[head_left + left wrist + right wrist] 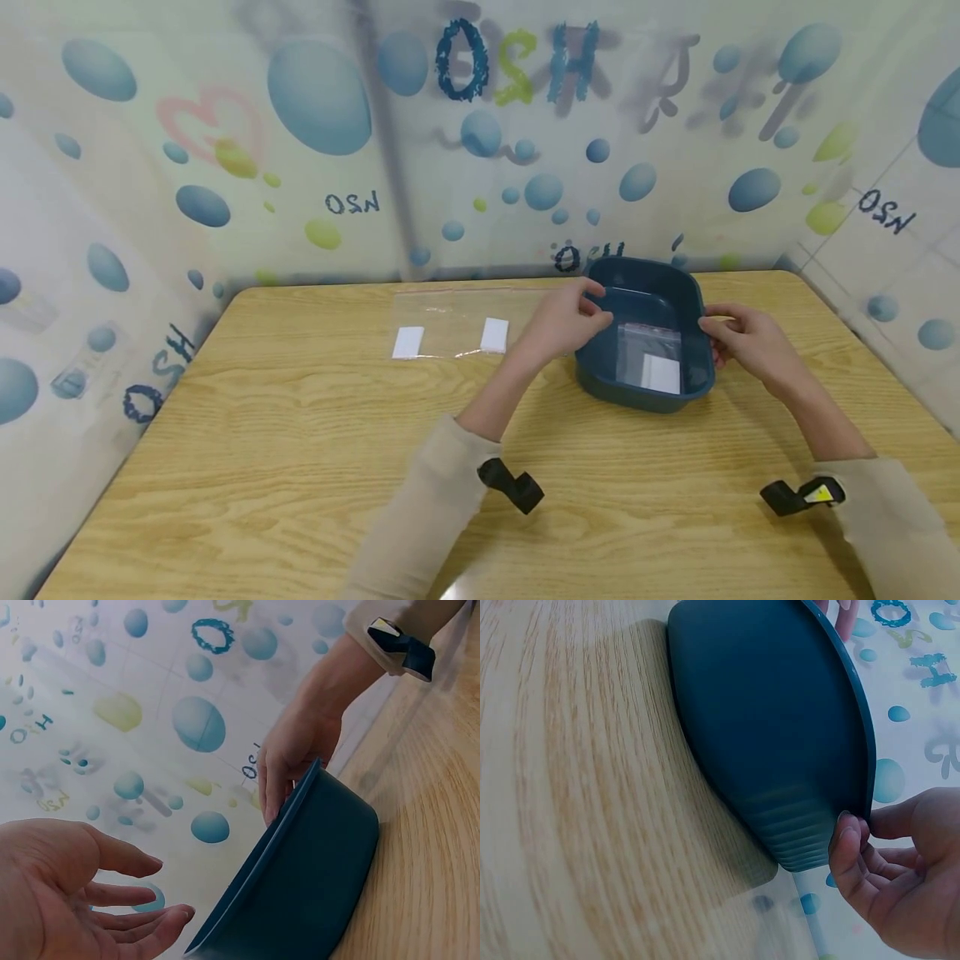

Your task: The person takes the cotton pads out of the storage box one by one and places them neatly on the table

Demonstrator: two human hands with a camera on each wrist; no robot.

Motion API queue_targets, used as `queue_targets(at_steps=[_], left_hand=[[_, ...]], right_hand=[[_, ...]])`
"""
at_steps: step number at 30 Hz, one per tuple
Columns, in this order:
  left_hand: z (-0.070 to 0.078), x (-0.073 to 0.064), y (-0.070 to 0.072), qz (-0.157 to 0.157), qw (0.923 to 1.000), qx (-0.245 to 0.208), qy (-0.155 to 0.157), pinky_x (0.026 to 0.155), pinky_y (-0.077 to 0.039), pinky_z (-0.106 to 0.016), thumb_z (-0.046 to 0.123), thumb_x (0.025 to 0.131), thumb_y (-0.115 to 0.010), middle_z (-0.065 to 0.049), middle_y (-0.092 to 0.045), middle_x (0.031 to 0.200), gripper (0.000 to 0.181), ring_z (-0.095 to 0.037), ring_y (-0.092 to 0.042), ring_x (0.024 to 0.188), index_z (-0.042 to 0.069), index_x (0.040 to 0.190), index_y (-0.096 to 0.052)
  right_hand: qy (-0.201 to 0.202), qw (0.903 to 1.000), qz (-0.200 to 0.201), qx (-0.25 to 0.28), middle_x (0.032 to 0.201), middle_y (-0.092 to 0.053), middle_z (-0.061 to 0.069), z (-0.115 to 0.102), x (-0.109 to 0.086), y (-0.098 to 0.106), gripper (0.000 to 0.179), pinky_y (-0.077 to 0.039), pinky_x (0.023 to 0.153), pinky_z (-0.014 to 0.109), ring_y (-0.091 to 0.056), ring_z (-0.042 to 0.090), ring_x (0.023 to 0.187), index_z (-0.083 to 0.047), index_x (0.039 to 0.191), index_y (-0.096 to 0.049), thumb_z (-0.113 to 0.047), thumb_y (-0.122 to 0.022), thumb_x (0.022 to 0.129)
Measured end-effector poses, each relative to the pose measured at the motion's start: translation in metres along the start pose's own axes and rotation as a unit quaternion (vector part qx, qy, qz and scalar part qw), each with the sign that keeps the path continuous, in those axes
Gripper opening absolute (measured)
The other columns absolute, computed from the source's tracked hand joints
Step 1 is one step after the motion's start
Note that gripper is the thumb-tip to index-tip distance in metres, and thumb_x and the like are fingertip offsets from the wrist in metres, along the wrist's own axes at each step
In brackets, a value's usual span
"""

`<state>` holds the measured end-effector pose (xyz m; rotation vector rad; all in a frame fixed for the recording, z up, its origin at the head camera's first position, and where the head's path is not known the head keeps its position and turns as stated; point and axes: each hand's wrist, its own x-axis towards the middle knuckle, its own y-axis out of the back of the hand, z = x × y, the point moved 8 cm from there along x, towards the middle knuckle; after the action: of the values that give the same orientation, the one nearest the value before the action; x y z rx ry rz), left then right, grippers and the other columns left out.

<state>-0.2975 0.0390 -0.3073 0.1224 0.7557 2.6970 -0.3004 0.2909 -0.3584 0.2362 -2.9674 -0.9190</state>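
A dark blue plastic basin [637, 398] stands on the wooden table, to the right of the middle. My right hand [757, 342] pinches its right rim between thumb and fingers; the right wrist view shows this right hand [900, 870] at the rim by a ribbed end wall. At the left rim, my left hand [566, 321] has its fingers loosely bent. The left wrist view shows a gap between the fingers of this left hand [97, 900] and the basin wall [300, 877]. Inside the basin lies a small clear zip bag [633, 346] with a white patch [662, 373].
Left of the basin, clear plastic bags [450, 312] lie flat near the table's back edge, with a white patch [408, 342] and a second white patch [494, 335]. A patterned curtain [480, 208] borders the wooden table [300, 467] at the back and sides.
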Motion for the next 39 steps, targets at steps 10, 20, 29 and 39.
queue_targets(at_steps=[10,20,29,39], left_hand=[[0.005,0.003,-0.020,-0.032,0.9995,0.001,0.005,0.072,-0.052,-0.027,0.017,0.101,-0.065,-0.009,-0.068,0.110,0.038,-0.017,-0.064,0.089,0.007,0.136,-0.056],[0.000,0.014,-0.035,-0.037,0.9981,0.048,0.011,0.073,-0.052,-0.026,0.020,0.100,-0.065,-0.008,-0.070,0.110,0.044,-0.017,-0.066,0.091,0.004,0.139,-0.054],[-0.004,0.022,-0.048,-0.058,0.9965,0.058,0.017,0.078,-0.050,-0.029,0.023,0.099,-0.064,-0.006,-0.067,0.107,0.050,-0.017,-0.062,0.089,0.002,0.142,-0.049],[-0.012,0.028,-0.061,-0.081,0.9912,0.088,0.056,0.093,-0.050,-0.036,0.029,0.101,-0.062,-0.011,-0.055,0.142,0.054,-0.024,-0.059,0.119,0.004,0.146,-0.044]], right_hand=[[-0.002,1.0000,0.000,-0.001,0.079,-0.063,0.004,0.000,0.001,0.000,0.057,-0.056,0.061,0.032,-0.060,0.011,0.063,0.018,0.145,-0.033,-0.024,-0.047,0.109],[0.002,0.9999,0.006,-0.013,0.079,-0.064,0.006,-0.003,0.000,0.000,0.058,-0.057,0.061,0.032,-0.060,0.012,0.064,0.017,0.145,-0.035,-0.026,-0.048,0.108],[0.007,1.0000,0.001,0.005,0.078,-0.063,0.003,-0.002,-0.002,0.001,0.060,-0.055,0.060,0.030,-0.059,0.012,0.063,0.018,0.146,-0.032,-0.026,-0.049,0.108],[0.006,0.9999,0.001,0.013,0.079,-0.064,0.002,-0.001,-0.001,0.002,0.060,-0.056,0.061,0.030,-0.061,0.010,0.064,0.018,0.146,-0.033,-0.026,-0.050,0.108]])
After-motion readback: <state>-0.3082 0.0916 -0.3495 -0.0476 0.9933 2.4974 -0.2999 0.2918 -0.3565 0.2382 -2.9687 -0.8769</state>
